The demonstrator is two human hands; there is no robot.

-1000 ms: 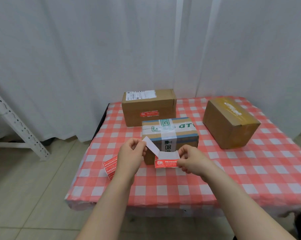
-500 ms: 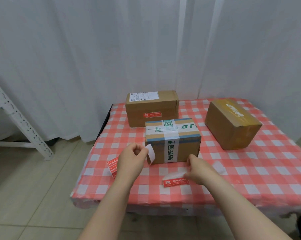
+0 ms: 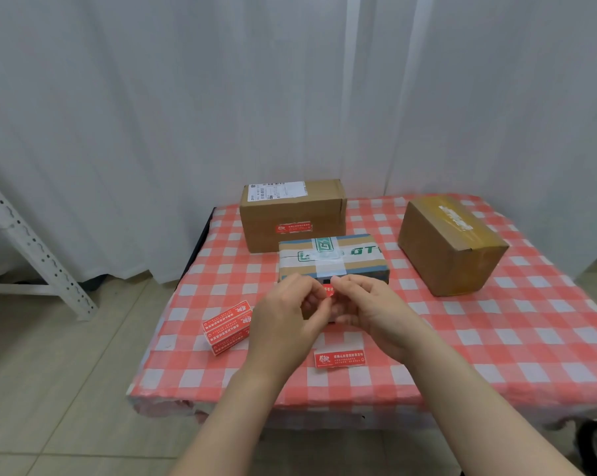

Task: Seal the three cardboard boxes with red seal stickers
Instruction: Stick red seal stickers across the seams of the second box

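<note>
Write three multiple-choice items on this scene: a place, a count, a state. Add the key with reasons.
1. Where does the stack of stickers lie?
A. On the checked cloth, beside the left hand
B. On top of a box
C. On the floor

2. How many cardboard boxes stand on the cloth?
A. Two
B. Three
C. Four

3. What are the left hand and the right hand doing?
A. Resting flat on the cloth
B. Lifting a box
C. Pinching a red sticker between them

Key: 1 A, the stack lies on the cloth by the left hand; 2 B, the labelled back box, the green-taped middle box and the yellow-taped right box; 3 C, both hands close on the sticker.
</note>
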